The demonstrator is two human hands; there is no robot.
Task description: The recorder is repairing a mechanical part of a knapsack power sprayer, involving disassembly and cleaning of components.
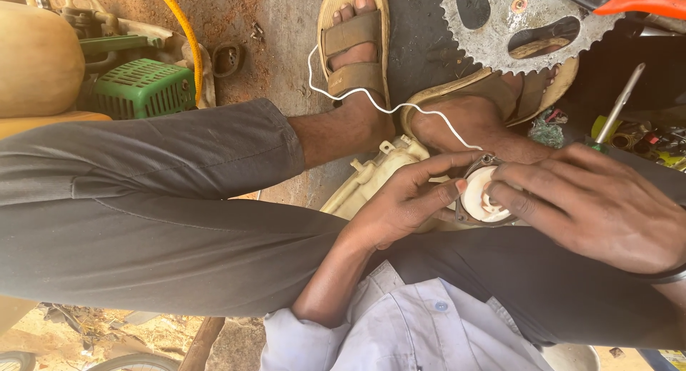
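Right of centre: left hand [400, 203] and right hand [593, 203] pinch a white pulley [480, 198]; loosened fingers could drop it.

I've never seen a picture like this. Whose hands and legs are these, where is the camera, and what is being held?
The camera sits on a person's head and looks down, so you see their own body: grey trousers, sandalled feet on the ground. No machine here, just two bare hands. The left hand and right hand together hold a small round white part in a metal housing over the lap. A white cord runs from it across the foot. Beneath lies a cream plastic casing. Around them: a toothed sprocket at top, a green engine cover at left, a screwdriver at right.
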